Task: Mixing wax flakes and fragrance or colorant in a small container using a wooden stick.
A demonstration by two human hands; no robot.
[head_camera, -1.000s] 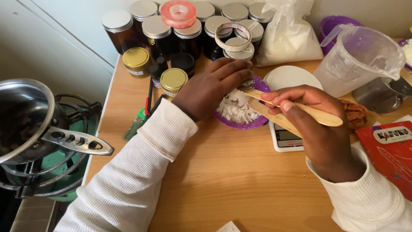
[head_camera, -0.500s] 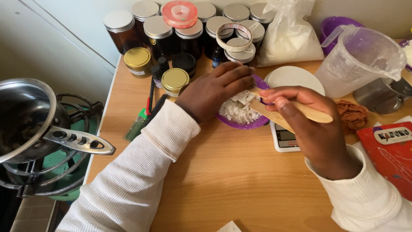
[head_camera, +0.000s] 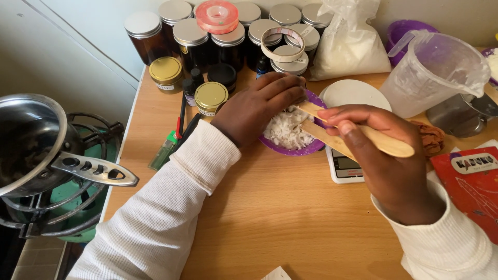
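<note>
A small purple bowl (head_camera: 306, 150) with white flaky stuff (head_camera: 284, 130) in it sits on the wooden table (head_camera: 280, 218). My left hand (head_camera: 257, 106) lies over the bowl's left and far rim, fingers curled on it. My right hand (head_camera: 381, 155) grips two wooden spatulas (head_camera: 384, 141) whose flat ends reach into the white stuff. Both sleeves are white.
Brown jars with metal lids (head_camera: 189, 39) and two tape rolls (head_camera: 216, 15) stand at the back. A bag of white powder (head_camera: 347, 44), a plastic jug (head_camera: 433, 70), a white scale (head_camera: 345, 166), a red booklet (head_camera: 469, 181) lie right. A steel pot (head_camera: 26, 140) sits on a burner, left.
My right hand has shifted slightly right and back with the spatulas, stirring in the bowl. My left hand stays on the rim.
</note>
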